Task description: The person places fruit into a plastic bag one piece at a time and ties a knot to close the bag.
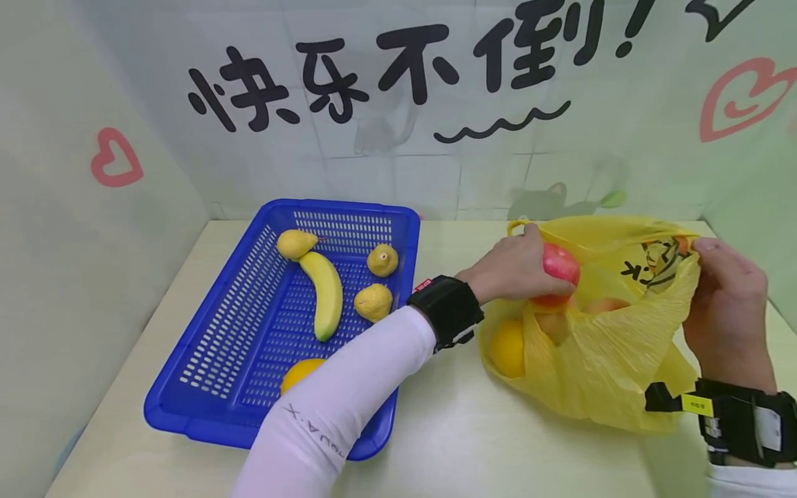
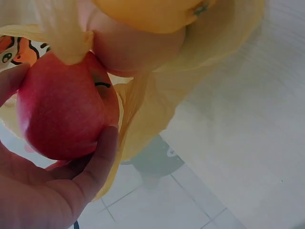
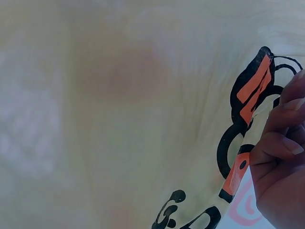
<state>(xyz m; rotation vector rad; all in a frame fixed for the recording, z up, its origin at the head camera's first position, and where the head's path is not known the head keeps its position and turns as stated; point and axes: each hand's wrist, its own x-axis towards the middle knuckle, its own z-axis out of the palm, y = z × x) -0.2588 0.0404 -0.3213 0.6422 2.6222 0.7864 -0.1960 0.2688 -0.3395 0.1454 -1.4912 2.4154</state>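
Note:
A red apple [image 1: 561,265] is held in my left hand [image 1: 519,266] at the mouth of a yellow plastic bag [image 1: 613,360]. In the left wrist view the thumb and fingers curl round the apple [image 2: 66,107], and part of the bag hangs over its top. My right hand [image 1: 725,301] grips the bag's rim on the right and spreads the mouth. Curled fingers of the right hand [image 3: 281,152] pinch the printed plastic in the right wrist view. An orange [image 1: 507,348] shows through the bag's left side, with more round fruit partly hidden inside.
Left of the bag, a blue plastic basket [image 1: 205,437] stands on the pale table [image 1: 486,443]. It holds a banana [image 1: 325,297], several yellow pear-like or lemon-like fruits [image 1: 373,302] and an orange [image 1: 301,372] partly covered by my left sleeve. A printed wall [image 1: 398,180] rises behind.

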